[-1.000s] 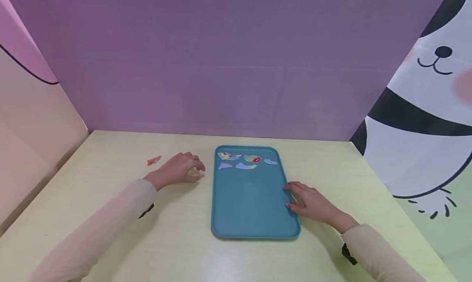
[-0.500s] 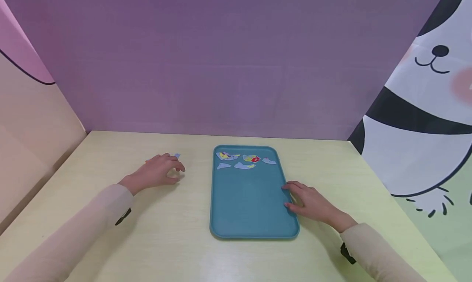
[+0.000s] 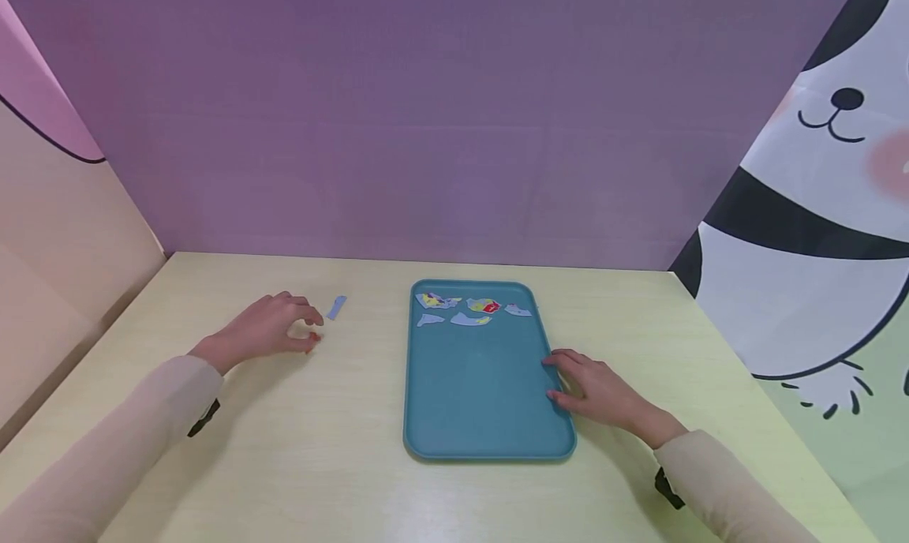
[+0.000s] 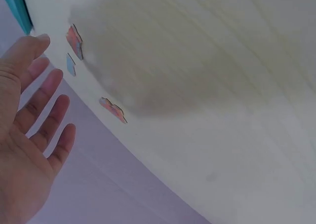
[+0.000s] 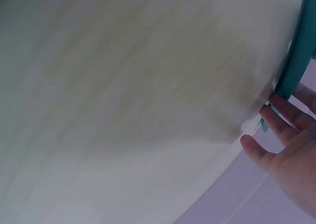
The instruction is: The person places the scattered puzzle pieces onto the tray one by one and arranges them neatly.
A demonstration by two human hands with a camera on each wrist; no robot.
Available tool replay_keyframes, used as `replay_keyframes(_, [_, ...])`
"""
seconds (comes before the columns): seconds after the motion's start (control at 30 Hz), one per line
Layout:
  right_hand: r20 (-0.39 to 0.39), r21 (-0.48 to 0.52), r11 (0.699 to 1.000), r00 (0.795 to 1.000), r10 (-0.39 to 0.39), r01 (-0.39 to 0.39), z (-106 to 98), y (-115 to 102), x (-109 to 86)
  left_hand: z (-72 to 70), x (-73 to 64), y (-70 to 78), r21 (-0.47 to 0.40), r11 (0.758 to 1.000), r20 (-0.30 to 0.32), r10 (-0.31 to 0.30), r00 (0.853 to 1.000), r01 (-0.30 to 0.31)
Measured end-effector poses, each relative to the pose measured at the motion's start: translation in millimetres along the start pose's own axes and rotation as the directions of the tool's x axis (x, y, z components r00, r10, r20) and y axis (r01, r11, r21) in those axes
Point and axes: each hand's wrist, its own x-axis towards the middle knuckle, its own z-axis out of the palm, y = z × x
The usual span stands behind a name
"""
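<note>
My left hand (image 3: 266, 329) is over the left part of the table with fingers loosely bent and nothing between them. In the left wrist view, a reddish puzzle piece (image 4: 75, 42) lies just beyond the thumb tip. Near it are a small light blue puzzle piece (image 4: 70, 64) and an orange puzzle piece (image 4: 113, 110); in the head view the hand hides the orange one. That blue piece is a narrow strip (image 3: 337, 307) to the right of the fingertips in the head view. My right hand (image 3: 604, 393) touches the right rim of the teal tray (image 3: 490, 393).
Several irregular puzzle pieces lie in two rows at the tray's far end, among them a yellow and red one (image 3: 484, 306). Pale table (image 3: 341, 448) surrounds the tray. A purple backdrop (image 3: 440, 172) stands behind the table, with a panda print (image 3: 817, 306) at right.
My left hand has moved left across the table, away from the tray. The blue strip has come into view, and the orange piece is now covered. The right hand has stayed at the tray rim.
</note>
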Motion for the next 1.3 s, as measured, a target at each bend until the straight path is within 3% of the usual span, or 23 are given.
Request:
replay_keyframes(0.37, [-0.005, -0.019, 1.000, 1.000, -0.010, 0.010, 1, 1, 0.8, 12.6, -8.3, -9.7, 0.030, 0.999, -0.016, -0.028, 0.999, 0.028])
replay_keyframes(0.7, [-0.017, -0.034, 0.999, 0.999, -0.027, 0.026, 1, 1, 1.9, 15.7, -10.9, -8.9, 0.017, 1.000, -0.027, -0.026, 0.999, 0.026])
replay_keyframes(1.3, [-0.023, -0.031, 0.999, 0.999, -0.028, 0.028, 3, 4, -0.3, 18.2, -5.7, -7.3, -0.039, 0.999, -0.008, -0.029, 1.000, 0.029])
